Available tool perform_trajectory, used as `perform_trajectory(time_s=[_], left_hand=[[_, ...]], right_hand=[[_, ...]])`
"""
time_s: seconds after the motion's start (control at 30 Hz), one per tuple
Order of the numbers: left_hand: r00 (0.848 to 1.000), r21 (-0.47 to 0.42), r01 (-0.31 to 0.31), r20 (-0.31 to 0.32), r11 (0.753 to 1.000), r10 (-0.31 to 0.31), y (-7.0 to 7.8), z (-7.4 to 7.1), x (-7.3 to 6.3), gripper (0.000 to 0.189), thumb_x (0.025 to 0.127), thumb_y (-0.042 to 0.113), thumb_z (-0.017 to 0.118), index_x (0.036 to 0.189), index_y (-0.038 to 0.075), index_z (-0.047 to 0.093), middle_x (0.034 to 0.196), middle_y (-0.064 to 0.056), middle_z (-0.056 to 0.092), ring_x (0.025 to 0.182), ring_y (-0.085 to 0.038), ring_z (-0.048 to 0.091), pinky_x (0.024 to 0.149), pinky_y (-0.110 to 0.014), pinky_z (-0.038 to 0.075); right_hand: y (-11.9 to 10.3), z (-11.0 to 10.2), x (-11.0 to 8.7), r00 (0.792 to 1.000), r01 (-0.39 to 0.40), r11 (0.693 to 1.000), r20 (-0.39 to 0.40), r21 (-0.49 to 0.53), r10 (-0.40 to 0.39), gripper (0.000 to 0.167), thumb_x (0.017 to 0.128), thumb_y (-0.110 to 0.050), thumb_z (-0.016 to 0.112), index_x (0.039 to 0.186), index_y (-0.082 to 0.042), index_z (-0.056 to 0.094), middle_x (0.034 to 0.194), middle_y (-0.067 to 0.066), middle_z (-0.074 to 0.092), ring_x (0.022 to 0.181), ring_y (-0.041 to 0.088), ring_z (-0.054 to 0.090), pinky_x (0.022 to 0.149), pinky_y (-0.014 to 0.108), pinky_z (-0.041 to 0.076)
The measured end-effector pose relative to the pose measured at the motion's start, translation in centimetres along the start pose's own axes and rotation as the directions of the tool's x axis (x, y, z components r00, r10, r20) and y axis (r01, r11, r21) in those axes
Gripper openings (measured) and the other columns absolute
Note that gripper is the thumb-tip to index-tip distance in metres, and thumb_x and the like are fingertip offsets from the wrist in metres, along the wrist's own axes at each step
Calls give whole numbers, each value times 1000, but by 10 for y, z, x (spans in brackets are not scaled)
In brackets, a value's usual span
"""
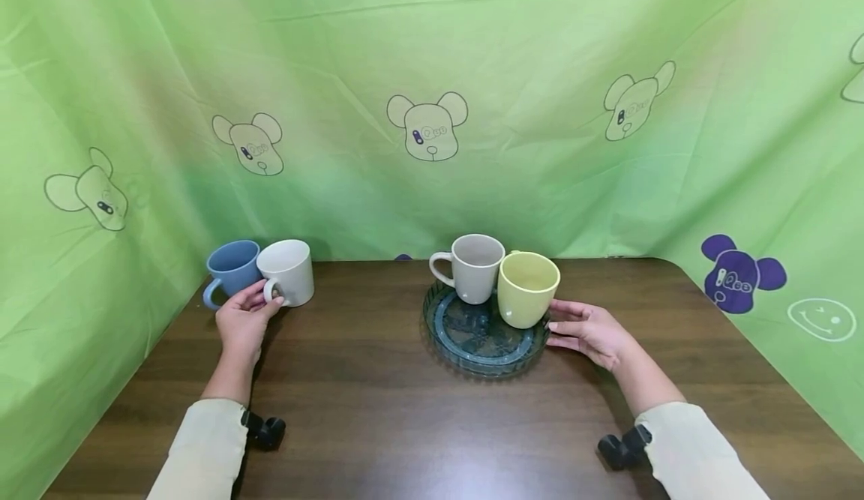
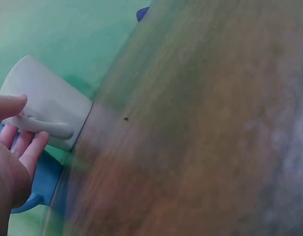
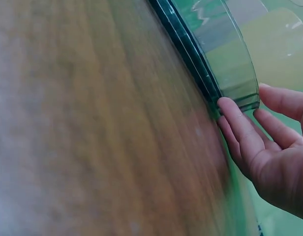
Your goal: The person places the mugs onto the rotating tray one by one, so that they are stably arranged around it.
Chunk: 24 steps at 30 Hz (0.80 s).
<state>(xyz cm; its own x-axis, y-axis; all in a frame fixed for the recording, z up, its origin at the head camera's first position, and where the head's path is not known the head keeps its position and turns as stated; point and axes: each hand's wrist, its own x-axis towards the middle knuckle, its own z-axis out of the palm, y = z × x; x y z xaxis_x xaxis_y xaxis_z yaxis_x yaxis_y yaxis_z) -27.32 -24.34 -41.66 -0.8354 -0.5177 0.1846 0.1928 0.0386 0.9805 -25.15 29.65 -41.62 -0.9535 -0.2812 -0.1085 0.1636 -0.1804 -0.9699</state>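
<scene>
Side by side at the table's back left stand a blue mug (image 1: 232, 266) and a white mug (image 1: 290, 271). My left hand (image 1: 243, 321) pinches the white mug's handle (image 2: 48, 129), thumb above it and fingers below. Right of centre is a round, see-through dark teal tray (image 1: 482, 361) with a low wall. On it stand a light grey mug (image 1: 475, 267), its handle to the left, and a yellow mug (image 1: 526, 290), whose handle is mostly hidden behind it. My right hand (image 1: 590, 333) touches the tray's right side with fairly straight fingers (image 3: 237, 120).
The brown wooden table (image 1: 351, 395) runs back to a green cloth (image 1: 351, 185) printed with bear heads, which also hangs along both sides. Black wrist cameras (image 1: 270, 432) sit by the sleeves.
</scene>
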Motion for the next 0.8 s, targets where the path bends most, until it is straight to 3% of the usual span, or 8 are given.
perform_trajectory(time_s=[0.17,0.33,0.53,0.8], left_hand=[[1000,41,29,6,999,-30,0,0,1,42,77,-10,75,118,-8,65,65,15,63,67,1,60,64,-12,53],[999,64,34,3,997,-34,2,0,1,42,77,-10,76,118,-9,65,64,15,62,66,2,59,63,-13,54],[998,59,55,-9,997,-54,5,2,0,35,76,-10,77,109,-13,66,61,18,63,64,3,62,61,-15,55],[998,35,62,-21,998,-61,3,1,-5,26,72,-14,78,95,-6,70,61,15,64,64,1,62,61,-17,56]], right_hand=[[1,4,-4,999,12,1000,-33,14,-12,56,89,15,57,140,13,35,110,1,58,96,20,65,88,43,55],[1,8,-7,998,23,998,-51,52,-21,39,88,16,57,121,-3,54,109,2,58,95,20,65,85,42,56],[0,12,-7,997,26,998,-75,58,-21,41,87,17,57,124,-1,51,110,2,57,94,20,65,83,41,57],[2,15,-11,997,17,999,-82,32,-14,56,88,16,57,139,11,34,114,6,51,96,19,64,84,41,57]])
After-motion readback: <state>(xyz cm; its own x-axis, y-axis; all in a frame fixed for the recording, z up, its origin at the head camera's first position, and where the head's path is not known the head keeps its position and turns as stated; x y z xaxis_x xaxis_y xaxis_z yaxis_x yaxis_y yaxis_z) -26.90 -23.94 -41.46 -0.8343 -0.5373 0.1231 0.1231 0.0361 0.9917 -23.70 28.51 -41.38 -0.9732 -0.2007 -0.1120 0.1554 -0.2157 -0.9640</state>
